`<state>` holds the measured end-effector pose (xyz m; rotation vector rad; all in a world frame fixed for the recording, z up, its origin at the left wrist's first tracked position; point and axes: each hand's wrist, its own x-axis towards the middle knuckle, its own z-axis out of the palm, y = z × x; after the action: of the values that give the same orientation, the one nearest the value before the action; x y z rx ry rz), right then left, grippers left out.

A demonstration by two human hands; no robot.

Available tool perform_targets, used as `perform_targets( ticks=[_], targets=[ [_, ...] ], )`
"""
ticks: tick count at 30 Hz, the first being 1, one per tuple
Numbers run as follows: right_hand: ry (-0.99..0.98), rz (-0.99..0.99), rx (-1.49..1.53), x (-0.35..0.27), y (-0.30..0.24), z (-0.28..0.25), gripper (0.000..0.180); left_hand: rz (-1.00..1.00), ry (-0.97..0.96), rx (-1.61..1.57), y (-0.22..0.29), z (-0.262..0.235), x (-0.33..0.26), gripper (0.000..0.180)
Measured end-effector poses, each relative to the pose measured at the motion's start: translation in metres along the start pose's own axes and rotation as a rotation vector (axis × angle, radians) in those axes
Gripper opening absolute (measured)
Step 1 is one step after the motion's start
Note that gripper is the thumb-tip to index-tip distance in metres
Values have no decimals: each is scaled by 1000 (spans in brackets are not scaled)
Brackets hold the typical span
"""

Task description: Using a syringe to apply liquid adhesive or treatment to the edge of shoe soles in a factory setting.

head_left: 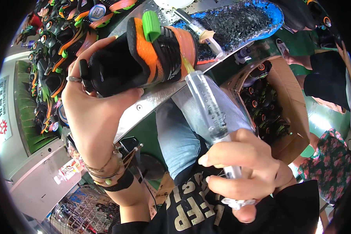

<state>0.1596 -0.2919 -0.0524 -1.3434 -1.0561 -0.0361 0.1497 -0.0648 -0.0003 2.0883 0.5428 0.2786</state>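
Note:
My left hand (95, 115) is wrapped around a black and orange sneaker (148, 64) with a bright green tab, tilted over the metal table (134, 109). In my right hand (251, 163) is a clear plastic syringe (206, 103). Two fingers curl around its barrel, and the thumb is at the plunger's end. The syringe's yellowish tip points up at the sneaker's pinkish sole edge and appears to touch it. Behind the sneaker, a second syringe (197, 29) with a wrapped middle rests across a blue tray (276, 17) of black shavings.
Many similar shoes (56, 50) are stacked along the left. An open cardboard box (294, 105) with more shoes stands on the floor to the right. A fan (84, 210) is at lower left. Other people's legs (325, 76) and a floral garment (331, 167) show at right.

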Motion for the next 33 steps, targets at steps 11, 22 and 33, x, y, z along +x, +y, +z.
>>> perform_targets(
  ticks=[11,22,33],
  targets=[
    [-76,-114,-203,-13,10,13,65,-29,-30,9,7,-3,12,44],
    [-15,-175,-122,-16,10,9,54,18,-29,-20,4,-2,18,44],
    [-7,26,-614,19,21,-63,21,30,-201,79,7,-38,37,65]
  ],
)
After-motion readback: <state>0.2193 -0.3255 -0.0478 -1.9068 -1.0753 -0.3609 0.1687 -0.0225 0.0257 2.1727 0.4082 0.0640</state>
